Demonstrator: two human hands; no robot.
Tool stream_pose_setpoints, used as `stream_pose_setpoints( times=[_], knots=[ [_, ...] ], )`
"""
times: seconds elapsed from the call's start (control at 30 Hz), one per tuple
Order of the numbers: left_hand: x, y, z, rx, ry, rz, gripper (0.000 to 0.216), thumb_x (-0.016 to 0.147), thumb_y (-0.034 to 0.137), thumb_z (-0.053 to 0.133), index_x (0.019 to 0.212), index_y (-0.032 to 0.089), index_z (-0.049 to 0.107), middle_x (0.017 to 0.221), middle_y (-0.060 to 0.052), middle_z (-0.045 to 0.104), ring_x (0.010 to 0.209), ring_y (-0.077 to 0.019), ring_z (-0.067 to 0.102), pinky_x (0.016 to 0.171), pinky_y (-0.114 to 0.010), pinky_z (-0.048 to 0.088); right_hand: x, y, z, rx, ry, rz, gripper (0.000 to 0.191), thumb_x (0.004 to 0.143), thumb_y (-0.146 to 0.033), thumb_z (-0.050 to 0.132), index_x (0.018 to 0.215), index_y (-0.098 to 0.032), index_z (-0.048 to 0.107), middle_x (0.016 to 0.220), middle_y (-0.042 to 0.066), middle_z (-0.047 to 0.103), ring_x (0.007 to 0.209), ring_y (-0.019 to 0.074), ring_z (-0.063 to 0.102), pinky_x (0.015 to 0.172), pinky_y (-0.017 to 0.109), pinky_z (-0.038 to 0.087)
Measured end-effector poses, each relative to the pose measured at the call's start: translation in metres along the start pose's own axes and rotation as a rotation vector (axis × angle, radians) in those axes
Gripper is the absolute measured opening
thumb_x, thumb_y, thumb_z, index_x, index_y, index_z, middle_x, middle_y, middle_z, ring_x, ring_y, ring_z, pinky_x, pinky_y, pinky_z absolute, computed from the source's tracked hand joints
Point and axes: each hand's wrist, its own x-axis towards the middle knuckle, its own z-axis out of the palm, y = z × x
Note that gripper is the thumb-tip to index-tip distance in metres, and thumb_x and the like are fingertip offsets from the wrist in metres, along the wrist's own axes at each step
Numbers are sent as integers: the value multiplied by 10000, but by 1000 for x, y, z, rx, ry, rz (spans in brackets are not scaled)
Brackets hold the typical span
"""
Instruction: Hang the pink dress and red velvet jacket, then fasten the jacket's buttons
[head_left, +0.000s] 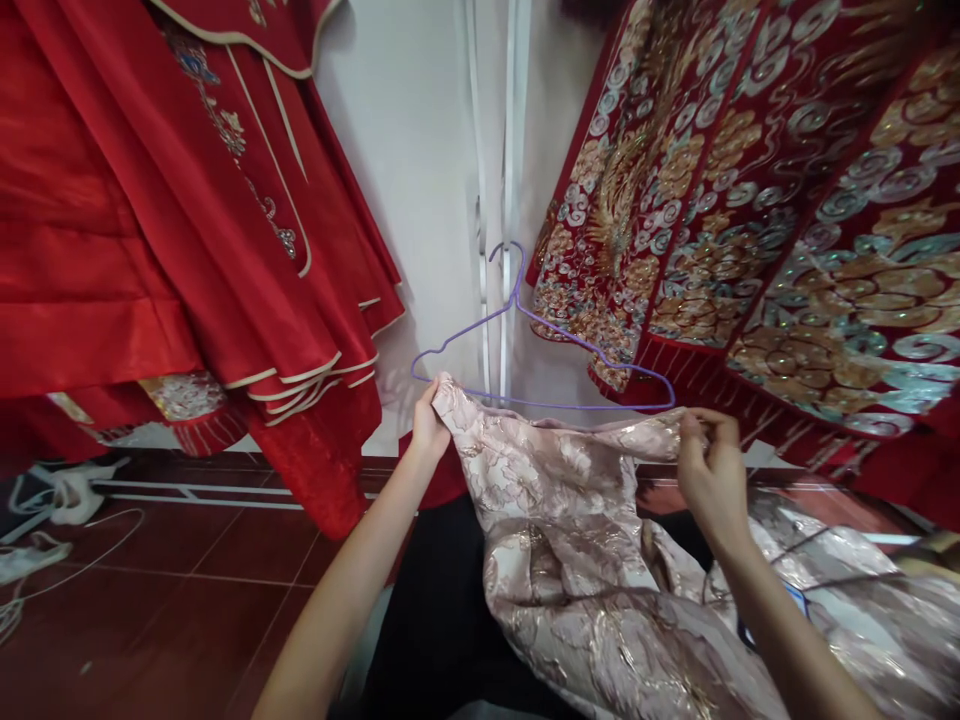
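A pale pink brocade dress (pixel 570 490) with a shiny raised pattern hangs between my hands and spreads over my lap toward the lower right. My left hand (pixel 430 428) is closed on the left end of its top edge. At the right end, my right hand (pixel 712 470) pinches the same edge between thumb and fingers. Just behind that edge is a purple wire hanger (pixel 517 300), its hook upward near the white wall. Its lower bar runs close to the dress top; whether the two are joined I cannot tell.
Red garments with cream trim (pixel 300 300) hang on the left. On the right hang dark red garments with dense gold and silver embroidery (pixel 675 200). A white rail (pixel 202 492), pale shoes (pixel 75 497) and a thin cord lie low on the left, over dark red floor tiles (pixel 172 620).
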Motion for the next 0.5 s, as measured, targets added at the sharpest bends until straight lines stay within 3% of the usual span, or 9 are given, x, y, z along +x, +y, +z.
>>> stream_pose_setpoints(
  times=[0.17, 0.5],
  knots=[
    [-2, 5, -1, 2, 14, 42, 47, 774, 196, 600, 777, 151, 611, 696, -21, 652, 662, -150, 638, 682, -266, 484, 12, 9, -10, -3, 100, -57, 346, 883, -477, 431, 1012, -188, 572, 932, 103, 605, 850, 245, 560, 764, 364, 422],
    [-6, 6, 0, 45, 13, 14, 80, 778, 223, 596, 786, 146, 617, 720, -36, 660, 677, -160, 639, 709, -282, 492, 30, 1, 0, 32, 92, -79, 297, 874, -442, 469, 991, -204, 603, 925, 85, 643, 857, 230, 587, 785, 358, 443]
  ],
)
